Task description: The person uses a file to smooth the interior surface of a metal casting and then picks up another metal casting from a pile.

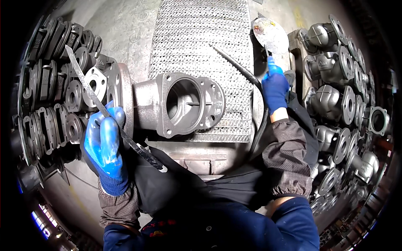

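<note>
My left hand (105, 144), in a blue coated glove, is closed around a long flat metal strip (81, 75). The strip slants from the upper left down toward my lap, and its lower end is dark. Just right of that hand, a grey cast valve body (150, 102) lies with a wide round flange toward me and a large square-rimmed opening facing up. Farther off, my gloved right hand (275, 88) grips a small putty knife (266, 51). The knife's thin blade is at the near edge of a pale round plate (274, 35) with yellow-brown smears.
The casting rests on a metal bench top with a raised pattern (201, 25). A black hose with a thin nozzle (236, 65) crosses the bench's right side. Stacked flanged castings (331, 67) line the right; flanges and plates (46, 79) are stacked on the left.
</note>
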{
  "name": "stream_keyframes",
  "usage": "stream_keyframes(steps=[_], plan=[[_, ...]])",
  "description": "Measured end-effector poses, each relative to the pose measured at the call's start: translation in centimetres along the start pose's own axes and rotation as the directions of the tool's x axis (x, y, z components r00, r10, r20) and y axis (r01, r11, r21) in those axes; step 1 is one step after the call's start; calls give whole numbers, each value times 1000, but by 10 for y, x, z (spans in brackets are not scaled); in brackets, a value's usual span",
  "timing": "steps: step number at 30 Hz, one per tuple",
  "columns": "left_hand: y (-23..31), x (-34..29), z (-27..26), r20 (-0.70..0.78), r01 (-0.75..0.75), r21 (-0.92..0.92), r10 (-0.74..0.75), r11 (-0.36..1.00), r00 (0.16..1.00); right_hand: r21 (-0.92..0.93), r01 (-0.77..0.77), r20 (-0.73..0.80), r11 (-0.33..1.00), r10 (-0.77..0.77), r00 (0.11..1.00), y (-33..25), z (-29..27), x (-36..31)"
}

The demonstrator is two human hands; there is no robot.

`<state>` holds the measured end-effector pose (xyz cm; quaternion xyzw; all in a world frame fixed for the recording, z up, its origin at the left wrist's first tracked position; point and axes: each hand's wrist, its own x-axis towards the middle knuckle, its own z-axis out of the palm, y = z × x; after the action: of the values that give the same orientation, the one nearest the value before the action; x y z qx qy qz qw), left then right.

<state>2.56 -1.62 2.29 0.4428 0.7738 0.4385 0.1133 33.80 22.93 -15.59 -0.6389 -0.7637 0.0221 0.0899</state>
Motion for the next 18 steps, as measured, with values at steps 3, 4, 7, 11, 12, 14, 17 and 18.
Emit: stream_keyframes(steps=[3,4,7,11,12,14,17,18], plan=[[8,2,-2,21,97,-71,-96,993,995,-215,-44,187,976,85,979,-20,-8,1],[11,3,-3,53,205,-152,-199,967,979,-255,-49,220,966,107,970,-21,-13,0],[2,1,0,50,207,-291,-201,934,978,-273,-7,224,962,70,972,-23,-25,-3],[0,-1,-4,79,179,-241,-164,954,983,-257,45,116,965,-15,993,-10,-32,-5],[-1,0,-2,130,202,-237,-175,950,976,-285,31,105,958,-1,994,18,-35,-2],[7,-2,2,77,183,-240,-169,953,983,454,-128,139,882,72,988,46,-24,12],[2,-4,3,-5,104,-326,-112,940,994,885,-147,186,443,-47,981,50,-78,37],[8,-2,-2,15,69,-257,-68,964,998,873,-166,202,459,-30,979,56,-96,41]])
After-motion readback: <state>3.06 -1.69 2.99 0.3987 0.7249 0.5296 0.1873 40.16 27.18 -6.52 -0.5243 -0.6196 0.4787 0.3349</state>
